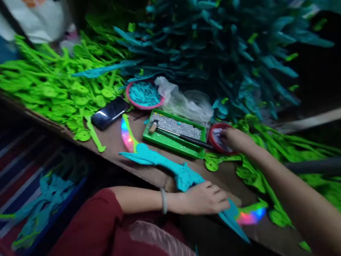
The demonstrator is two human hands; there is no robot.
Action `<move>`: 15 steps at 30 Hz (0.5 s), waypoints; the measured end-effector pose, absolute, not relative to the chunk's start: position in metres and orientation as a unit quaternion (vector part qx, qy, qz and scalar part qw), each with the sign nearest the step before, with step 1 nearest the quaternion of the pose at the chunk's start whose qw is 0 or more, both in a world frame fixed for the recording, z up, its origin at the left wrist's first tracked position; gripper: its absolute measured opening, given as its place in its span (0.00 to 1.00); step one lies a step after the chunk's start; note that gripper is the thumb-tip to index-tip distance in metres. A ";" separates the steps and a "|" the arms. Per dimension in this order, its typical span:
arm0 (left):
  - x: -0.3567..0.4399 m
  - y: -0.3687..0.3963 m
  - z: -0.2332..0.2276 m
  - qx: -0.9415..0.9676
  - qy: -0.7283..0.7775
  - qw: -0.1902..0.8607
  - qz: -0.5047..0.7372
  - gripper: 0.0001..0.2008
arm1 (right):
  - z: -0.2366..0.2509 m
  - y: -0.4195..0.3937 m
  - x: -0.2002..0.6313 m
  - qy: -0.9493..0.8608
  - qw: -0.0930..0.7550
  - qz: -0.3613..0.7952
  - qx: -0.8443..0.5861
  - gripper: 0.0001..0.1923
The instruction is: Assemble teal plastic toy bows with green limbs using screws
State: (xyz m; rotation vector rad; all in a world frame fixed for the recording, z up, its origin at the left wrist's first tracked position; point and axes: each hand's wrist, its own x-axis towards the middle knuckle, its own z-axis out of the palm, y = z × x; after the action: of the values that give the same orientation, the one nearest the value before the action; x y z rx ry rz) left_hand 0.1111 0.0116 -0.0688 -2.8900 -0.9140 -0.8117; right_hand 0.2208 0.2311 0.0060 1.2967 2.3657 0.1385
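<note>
A turquoise plastic toy, shaped like a bow [163, 162], lies slantwise along the table's near edge. Its two curved end pieces glow pink and blue. My left hand [205, 197], with a pale bracelet at the wrist, is closed over its lower right part. My right hand [236, 138] reaches into a small red bowl [213, 139] of silvery bits, probably screws; the fingertips are bent down and what they pinch is hidden. Beside the bowl is a green tray [178, 146] of small silvery pieces, with a dark-handled screwdriver or brush-like tool [180, 136] across it.
Bright green plastic parts [64, 84] are heaped at the left, and more green parts [317, 166] at the right. A tall turquoise pile [209, 45] fills the back. A pink bowl [129, 97] of turquoise pieces, a phone [110, 113] and a clear plastic bag [186, 104] stand nearby.
</note>
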 end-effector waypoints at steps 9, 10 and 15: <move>0.044 0.004 -0.042 -0.896 -0.387 -0.085 -0.200 0.32 | -0.014 0.227 0.245 0.795 0.200 0.031 0.572 0.17; 0.036 0.013 -0.039 -0.898 -0.391 -0.094 -0.178 0.34 | -0.014 0.228 0.247 0.794 0.192 0.029 0.576 0.17; 0.032 0.046 -0.044 -0.896 -0.397 -0.146 -0.136 0.26 | -0.004 0.230 0.258 0.785 0.133 0.038 0.604 0.18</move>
State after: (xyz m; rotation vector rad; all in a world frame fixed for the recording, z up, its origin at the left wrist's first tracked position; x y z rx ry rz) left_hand 0.0321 0.0461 -0.0439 -3.1095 -1.3786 -0.4711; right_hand 0.2579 0.2295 -0.0035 1.7510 2.2764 0.1112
